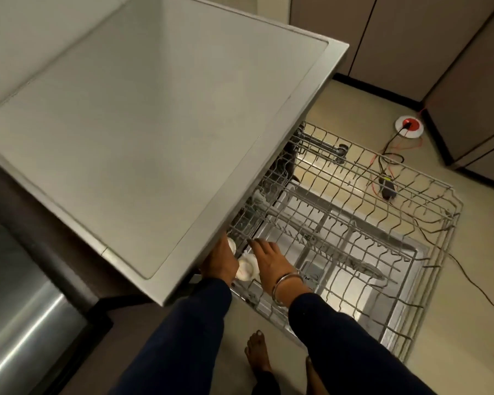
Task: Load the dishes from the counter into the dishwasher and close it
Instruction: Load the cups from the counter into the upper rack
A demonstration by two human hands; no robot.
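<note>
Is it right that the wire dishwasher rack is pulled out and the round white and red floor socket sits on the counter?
Not quite. The wire dishwasher rack is pulled out, but the round white and red floor socket sits on the floor beyond it, as the head view shows.

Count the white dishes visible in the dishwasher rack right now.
2. One white dish sits in the rack between the left hand and right hand; another peeks out beyond the left hand. The counter may hide more.
</note>
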